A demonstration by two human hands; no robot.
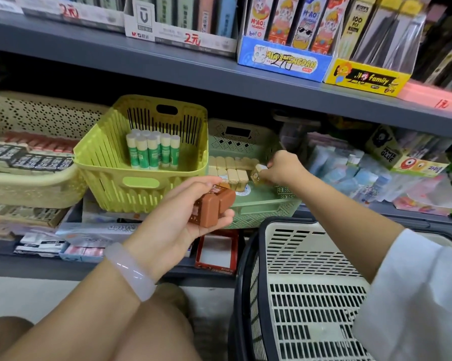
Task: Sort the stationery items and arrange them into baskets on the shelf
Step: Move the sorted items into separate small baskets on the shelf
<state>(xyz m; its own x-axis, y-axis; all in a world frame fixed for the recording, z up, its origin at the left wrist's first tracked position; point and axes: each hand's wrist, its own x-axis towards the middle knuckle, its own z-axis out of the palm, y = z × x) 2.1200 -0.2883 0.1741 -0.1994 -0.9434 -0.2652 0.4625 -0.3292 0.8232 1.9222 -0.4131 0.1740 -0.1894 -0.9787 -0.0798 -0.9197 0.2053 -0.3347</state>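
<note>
Stocking the green basket (256, 204), centre frame
Right hand (282, 166) pinches a beige box (258, 173) beside the row; left hand (183, 214) grips brown boxes (214, 207) nearer.

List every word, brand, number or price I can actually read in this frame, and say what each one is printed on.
"M&G" on the white display box.
"2元" handwritten on the shelf price strip.
"MIAO MENGDAN" on the blue cat box, partly overwritten.
"family" on the yellow box.
"100 PCS" on the tall pack above it.
"POWER GLUE" on the glue carton.
"2B" on the black erasers.
Glue stick labels are too blurred to read.
</note>
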